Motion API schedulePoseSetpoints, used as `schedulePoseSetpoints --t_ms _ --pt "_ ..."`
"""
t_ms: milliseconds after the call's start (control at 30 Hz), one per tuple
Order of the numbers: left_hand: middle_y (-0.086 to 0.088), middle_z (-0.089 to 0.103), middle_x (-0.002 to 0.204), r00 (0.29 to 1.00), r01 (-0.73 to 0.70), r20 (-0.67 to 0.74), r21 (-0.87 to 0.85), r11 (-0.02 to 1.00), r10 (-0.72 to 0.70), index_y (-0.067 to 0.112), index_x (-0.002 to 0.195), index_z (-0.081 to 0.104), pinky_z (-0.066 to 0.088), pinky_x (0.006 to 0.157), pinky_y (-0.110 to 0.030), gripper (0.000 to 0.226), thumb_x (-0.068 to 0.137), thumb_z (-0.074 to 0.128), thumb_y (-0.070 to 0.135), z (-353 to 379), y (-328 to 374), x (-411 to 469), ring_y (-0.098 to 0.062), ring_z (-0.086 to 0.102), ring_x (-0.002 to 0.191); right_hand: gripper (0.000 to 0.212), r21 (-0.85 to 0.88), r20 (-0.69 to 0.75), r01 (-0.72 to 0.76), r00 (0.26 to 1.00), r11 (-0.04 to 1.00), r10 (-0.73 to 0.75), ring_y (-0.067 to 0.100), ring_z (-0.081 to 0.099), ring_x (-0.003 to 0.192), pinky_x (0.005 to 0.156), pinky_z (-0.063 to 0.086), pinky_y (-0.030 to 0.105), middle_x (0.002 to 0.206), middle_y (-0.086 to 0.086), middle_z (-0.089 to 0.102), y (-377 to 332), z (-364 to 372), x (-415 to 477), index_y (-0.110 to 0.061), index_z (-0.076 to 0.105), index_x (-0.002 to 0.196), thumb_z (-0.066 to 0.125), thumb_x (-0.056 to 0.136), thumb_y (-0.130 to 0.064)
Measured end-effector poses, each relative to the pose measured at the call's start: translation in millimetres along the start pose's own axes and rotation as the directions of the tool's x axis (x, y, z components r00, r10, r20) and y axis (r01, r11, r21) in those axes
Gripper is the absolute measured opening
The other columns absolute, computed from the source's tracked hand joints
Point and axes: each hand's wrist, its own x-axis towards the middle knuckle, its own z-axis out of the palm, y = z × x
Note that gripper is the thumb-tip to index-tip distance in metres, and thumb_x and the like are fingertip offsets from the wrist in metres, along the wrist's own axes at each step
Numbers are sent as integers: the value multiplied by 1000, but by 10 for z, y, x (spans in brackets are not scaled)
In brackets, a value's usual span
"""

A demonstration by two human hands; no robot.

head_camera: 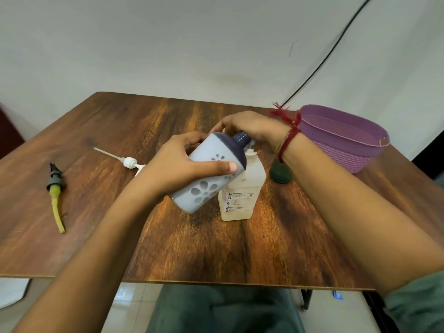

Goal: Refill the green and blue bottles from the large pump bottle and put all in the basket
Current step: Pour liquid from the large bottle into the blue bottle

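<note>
Left hand (182, 169) round smooth, flower-patterned blue bottle (211, 186); woven-textured purple basket (341, 155)

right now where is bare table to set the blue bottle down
Bare table along the near edge, in front of the large bottle, and at the far left behind the white pump. Crowded around the large bottle, green bottle and basket.

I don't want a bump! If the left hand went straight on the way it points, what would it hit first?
Probably the right hand, at the top of the large pump bottle. The left hand aims the blue bottle that way; its neck looks close, though depth is unclear.
</note>
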Motion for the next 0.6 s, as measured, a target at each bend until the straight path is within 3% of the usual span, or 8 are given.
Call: schedulePoseSetpoints --t_ms 100,200,400,600 --pt "5 72 84 1000 -9 -4 14 1000 9 31 98 63 59 68 -37 66 42 71 66 -19 16 -17 -11 71 69 31 -19 -13 -2 1000 1000 2 23 56 83 64 44 28 105 6 62 -53 -15 21 -22 67 84 42 92 -7" --pt "5 72 85 999 -29 -27 16 999 30 30 99 64 60 69 -40 67 43 72 67 -49 21 -17 -12 71 70 25 -32 34 8 999 999 -7 16 59 77 57 46 23 100 2 64 -104 -42 8 -17 66 97 44 93 -10" --pt "8 72 82 1000 -21 -10 28 999 21 33 98 62 57 65 -32 67 42 69 70 -4 -15 15 -7 70 68 31 75 -30 6 1000 997 -4 15 54 83 59 43 22 119 4 59 -10 2 4 -20 67 101 41 93 -4" --pt "10 72 81 999 -40 -26 24 999 41 35 93 62 58 65 -32 62 42 69 69 -35 -1 56 -7 70 68 27 -39 32 4 999 999 -3 13 58 73 49 44 18 105 3 64 -80 -77 -24 -16 66 110 43 97 -16"
